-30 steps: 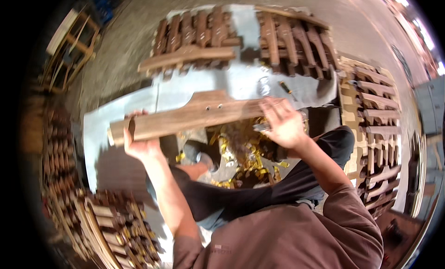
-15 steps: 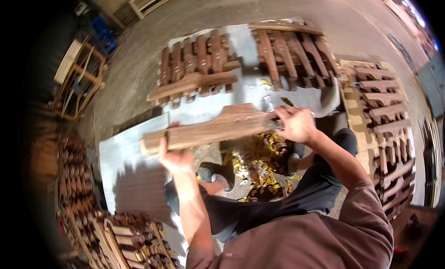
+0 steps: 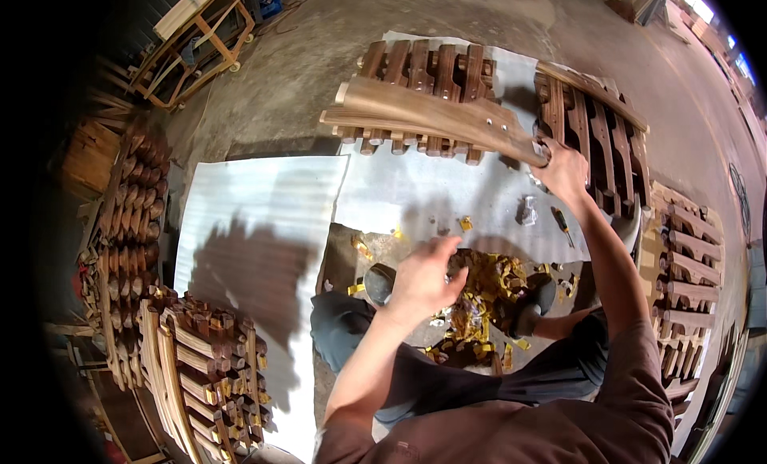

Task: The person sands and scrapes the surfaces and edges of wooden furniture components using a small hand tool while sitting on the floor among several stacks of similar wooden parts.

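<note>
My right hand (image 3: pixel 562 172) is closed round the right end of a shaped wooden part (image 3: pixel 435 116), brown, long, with small metal fittings near the gripped end. Its far end reaches left over a row of similar wooden parts (image 3: pixel 419 68); whether it rests on them I cannot tell. My left hand (image 3: pixel 423 278) hovers above my lap with nothing in it, its fingers apart and slightly blurred. On the white sheet (image 3: pixel 391 188), below my right hand, lie a screwdriver (image 3: pixel 562 222) and a crumpled clear plastic piece (image 3: pixel 527 211).
Yellow scraps (image 3: pixel 479 304) litter the floor between my feet. More wooden parts stand in a stack (image 3: pixel 204 368) at lower left, in another row (image 3: pixel 591 136) at far right, and on cardboard (image 3: pixel 693 260) to the right. A wheeled wooden frame (image 3: pixel 196 52) stands far left.
The wooden part has moved away from me, from above my lap to over the far row. My left hand has let go of it and come back nearer me. The view has shifted.
</note>
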{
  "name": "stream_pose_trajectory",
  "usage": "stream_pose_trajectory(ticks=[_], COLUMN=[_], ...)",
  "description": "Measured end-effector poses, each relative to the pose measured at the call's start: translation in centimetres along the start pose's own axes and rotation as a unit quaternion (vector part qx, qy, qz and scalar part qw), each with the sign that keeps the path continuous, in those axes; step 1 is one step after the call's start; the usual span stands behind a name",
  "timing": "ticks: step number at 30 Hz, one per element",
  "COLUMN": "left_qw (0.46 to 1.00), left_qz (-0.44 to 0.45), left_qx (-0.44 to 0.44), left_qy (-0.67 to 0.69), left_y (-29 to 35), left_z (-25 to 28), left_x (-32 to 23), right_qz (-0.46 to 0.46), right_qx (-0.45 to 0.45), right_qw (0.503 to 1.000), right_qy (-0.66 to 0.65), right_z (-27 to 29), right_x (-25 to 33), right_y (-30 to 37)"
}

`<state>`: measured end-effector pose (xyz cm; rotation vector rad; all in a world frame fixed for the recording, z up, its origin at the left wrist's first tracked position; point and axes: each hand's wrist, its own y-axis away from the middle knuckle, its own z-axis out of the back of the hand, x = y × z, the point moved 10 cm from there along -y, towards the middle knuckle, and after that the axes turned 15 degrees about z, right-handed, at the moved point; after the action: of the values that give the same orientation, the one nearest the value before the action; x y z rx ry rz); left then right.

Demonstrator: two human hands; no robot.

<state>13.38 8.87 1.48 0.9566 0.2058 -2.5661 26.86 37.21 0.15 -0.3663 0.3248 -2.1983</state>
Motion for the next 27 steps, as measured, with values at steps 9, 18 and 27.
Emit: stream_pose_trajectory(ticks=[9,18,27], left_qw=[0.984,0.978,0.964], left_qz=[-0.003,0.056,0.099], left_qx=[0.09,0.143,0.154], left_qy=[-0.153,-0.144,-0.19], left_y=[2.1,-0.3,-1.1], left_z=[-2.3,-0.2,-0.9], left_x=[3.9,5.1,7.7], right_qz=[-0.015,-0.05,-0.081], right_qx=[0.051,0.106,0.08], right_qw=[0.998,0.993,0.993], right_qy=[0.034,0.008,0.015], right_z=[-11.8,-21.8,-25.0], right_x=[0.5,-0.9,-4.2], right_y=[-15.6,-22.0,-28.4])
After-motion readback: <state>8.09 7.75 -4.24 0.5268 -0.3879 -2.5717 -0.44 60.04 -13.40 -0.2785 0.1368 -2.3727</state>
